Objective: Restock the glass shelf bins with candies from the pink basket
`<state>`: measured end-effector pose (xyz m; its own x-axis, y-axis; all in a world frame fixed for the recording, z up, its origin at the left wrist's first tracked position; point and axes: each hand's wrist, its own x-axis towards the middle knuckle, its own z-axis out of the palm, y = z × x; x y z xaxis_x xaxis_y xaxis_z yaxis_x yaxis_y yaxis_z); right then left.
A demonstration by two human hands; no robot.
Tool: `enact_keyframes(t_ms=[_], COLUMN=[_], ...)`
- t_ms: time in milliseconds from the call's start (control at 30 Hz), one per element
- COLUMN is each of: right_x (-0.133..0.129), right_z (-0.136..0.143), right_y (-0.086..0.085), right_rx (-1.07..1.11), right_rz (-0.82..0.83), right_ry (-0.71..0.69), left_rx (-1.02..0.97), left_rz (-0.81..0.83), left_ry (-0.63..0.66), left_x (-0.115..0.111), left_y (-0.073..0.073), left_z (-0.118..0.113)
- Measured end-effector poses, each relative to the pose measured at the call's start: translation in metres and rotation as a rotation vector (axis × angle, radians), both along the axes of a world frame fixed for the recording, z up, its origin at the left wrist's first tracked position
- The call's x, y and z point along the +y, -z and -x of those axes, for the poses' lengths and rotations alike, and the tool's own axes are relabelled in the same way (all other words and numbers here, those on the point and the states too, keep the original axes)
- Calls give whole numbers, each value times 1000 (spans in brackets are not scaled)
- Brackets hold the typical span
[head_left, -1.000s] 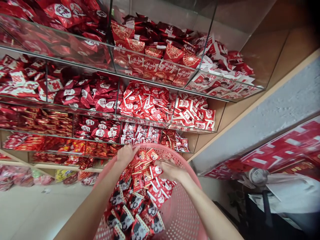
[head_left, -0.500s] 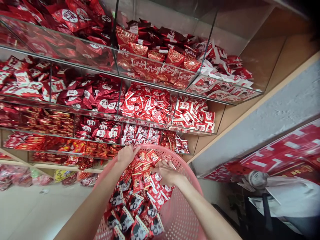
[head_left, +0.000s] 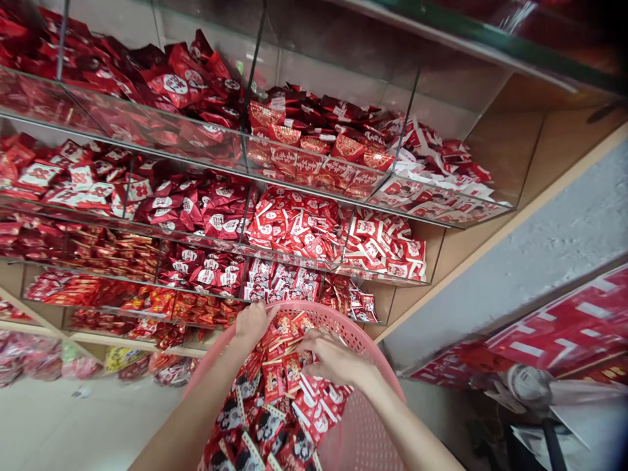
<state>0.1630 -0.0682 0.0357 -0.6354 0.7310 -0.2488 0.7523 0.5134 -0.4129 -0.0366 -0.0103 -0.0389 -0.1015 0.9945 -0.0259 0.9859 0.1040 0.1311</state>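
A pink perforated basket (head_left: 366, 425) sits at the bottom middle, tilted toward me, with red, gold and black-and-white candy packets (head_left: 272, 383) heaped on its left side. My left hand (head_left: 252, 324) is closed over the basket's far rim. Over the packets, near the far inner side, my right hand (head_left: 326, 356) has its fingers spread and slightly curled, its fingertips close to the red packets. White-and-red packets (head_left: 321, 405) lie just below that hand. Nothing can be seen held in the right hand.
Ahead rise shelves (head_left: 314, 186) with clear dividers, filled with red packets. A grey wall (head_left: 554, 248) stands to the right, with red-and-white packaging (head_left: 564, 320) below. Bagged goods (head_left: 122, 360) lie under the shelves at the left.
The view has tilted up a little, so shelves and basket sit lower. My right hand has lifted slightly off the packets and its fingers have spread. The left hand stays on the rim.
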Motion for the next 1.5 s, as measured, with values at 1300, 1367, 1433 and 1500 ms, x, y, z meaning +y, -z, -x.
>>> enact_keyframes(t_ms=[1300, 1367, 1433, 1500], right_x=[77, 63, 49, 35], right_z=[18, 11, 2, -9], right_y=[-103, -98, -87, -68], right_rx=[1292, 1279, 1226, 1132], right_rz=[-63, -9, 65, 166], right_ry=[590, 596, 590, 589], left_rx=[-98, -82, -73, -83], left_rz=[38, 49, 49, 67], left_ry=[-37, -27, -16, -8], left_x=[-1, -1, 0, 1], left_y=[-7, -8, -9, -9], left_z=[1, 1, 2, 1])
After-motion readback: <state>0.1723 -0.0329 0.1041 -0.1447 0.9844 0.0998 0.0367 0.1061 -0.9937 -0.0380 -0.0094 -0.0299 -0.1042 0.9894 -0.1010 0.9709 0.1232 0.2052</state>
